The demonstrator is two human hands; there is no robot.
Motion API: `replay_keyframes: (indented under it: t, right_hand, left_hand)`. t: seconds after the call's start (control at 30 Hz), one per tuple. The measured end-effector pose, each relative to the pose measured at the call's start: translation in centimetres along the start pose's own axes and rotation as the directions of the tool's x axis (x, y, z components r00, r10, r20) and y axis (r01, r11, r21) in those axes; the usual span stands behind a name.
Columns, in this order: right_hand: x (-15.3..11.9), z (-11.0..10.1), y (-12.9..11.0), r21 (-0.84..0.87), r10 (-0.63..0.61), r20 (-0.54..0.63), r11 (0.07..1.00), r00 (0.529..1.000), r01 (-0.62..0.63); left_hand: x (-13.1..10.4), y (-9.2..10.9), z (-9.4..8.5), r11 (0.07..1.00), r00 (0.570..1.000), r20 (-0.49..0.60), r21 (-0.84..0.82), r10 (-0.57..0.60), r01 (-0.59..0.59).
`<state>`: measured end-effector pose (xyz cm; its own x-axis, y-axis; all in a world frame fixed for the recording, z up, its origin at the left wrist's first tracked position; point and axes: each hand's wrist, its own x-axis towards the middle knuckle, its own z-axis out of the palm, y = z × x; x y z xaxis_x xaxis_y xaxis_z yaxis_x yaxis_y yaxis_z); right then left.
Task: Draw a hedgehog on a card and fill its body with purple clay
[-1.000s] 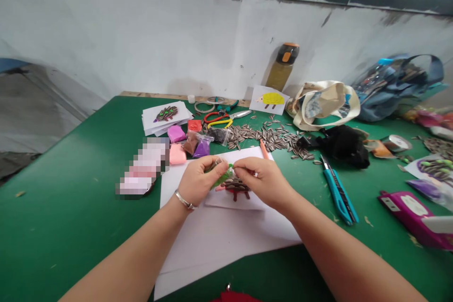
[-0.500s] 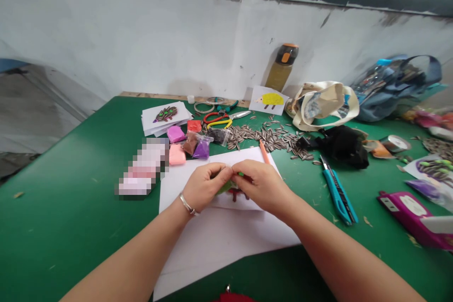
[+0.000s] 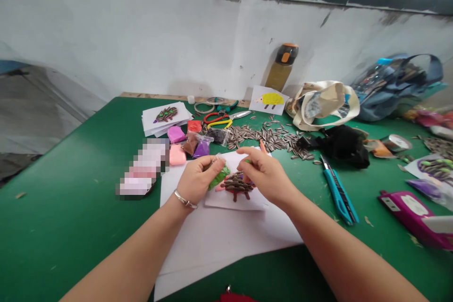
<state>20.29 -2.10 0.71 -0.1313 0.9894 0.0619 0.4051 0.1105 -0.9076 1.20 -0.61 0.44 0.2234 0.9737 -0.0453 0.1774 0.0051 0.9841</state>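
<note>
Over the green table (image 3: 71, 198) and white paper (image 3: 212, 240), the hands have drawn apart since a moment ago, uncovering the seed hedgehog (image 3: 236, 184) lying crosswise, snout leftward. The left hand (image 3: 198, 181) is gripping green clay (image 3: 218, 178); the right hand (image 3: 264, 174) is pinching a green bit. Sunflower seeds (image 3: 269, 137) are lying beyond.

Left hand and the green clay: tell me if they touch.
Touching. The head view shows the left hand closed around the green clay, fingers wrapped over it.
</note>
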Motion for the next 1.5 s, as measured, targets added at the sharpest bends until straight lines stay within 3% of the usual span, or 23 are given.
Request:
replay_keyframes:
  t: [0.1, 0.3, 0.47, 0.63, 0.73, 0.97, 1.17, 1.3, 1.5]
  right_hand:
    - [0.1, -0.3, -0.3, 0.068, 0.102, -0.016, 0.993, 0.995, -0.100]
    - [0.5, -1.1, -0.4, -0.159, -0.035, -0.106, 0.987, 0.994, 0.018]
    - [0.7, -0.8, 0.3, 0.029, 0.065, -0.074, 0.998, 0.995, -0.063]
    - [0.7, -0.9, 0.0, -0.153, 0.041, -0.015, 0.987, 0.999, -0.043]
    - [0.7, -1.2, -0.2, -0.200, -0.001, -0.060, 0.980, 0.998, -0.011]
    - [1.1, -1.0, 0.8, -0.078, 0.009, -0.058, 0.997, 0.998, -0.014]
    - [1.1, -1.1, 0.5, -0.015, 0.121, -0.022, 0.992, 0.992, -0.121]
    - [1.0, -1.3, 0.3, -0.064, 0.086, -0.073, 0.994, 0.994, -0.091]
    - [1.3, -1.1, 1.1, 0.024, 0.075, -0.077, 0.997, 0.994, -0.073]
  left_hand:
    - [0.1, -0.2, 0.0, 1.000, 1.000, -0.029, -0.009, -0.005, 0.005]
    - [0.4, -0.6, -0.2, 1.000, 0.999, -0.051, -0.024, -0.015, 0.013]
    - [0.5, -0.9, -0.3, 0.999, 0.997, -0.073, -0.043, -0.005, 0.002]
    - [0.6, -0.8, -0.3, 1.000, 0.996, -0.086, -0.031, -0.005, 0.003]
    - [0.7, -0.8, -0.4, 1.000, 0.996, -0.093, -0.024, 0.002, -0.004]
    - [1.0, -1.5, -0.5, 1.000, 0.994, -0.106, -0.031, -0.006, 0.002]
    - [1.1, -1.8, -0.5, 0.999, 0.991, -0.136, -0.042, -0.014, 0.008]
    - [1.1, -2.0, -0.6, 0.997, 0.990, -0.138, -0.071, -0.025, 0.015]
    - [1.2, -2.2, -0.6, 0.996, 0.991, -0.132, -0.093, -0.023, 0.011]
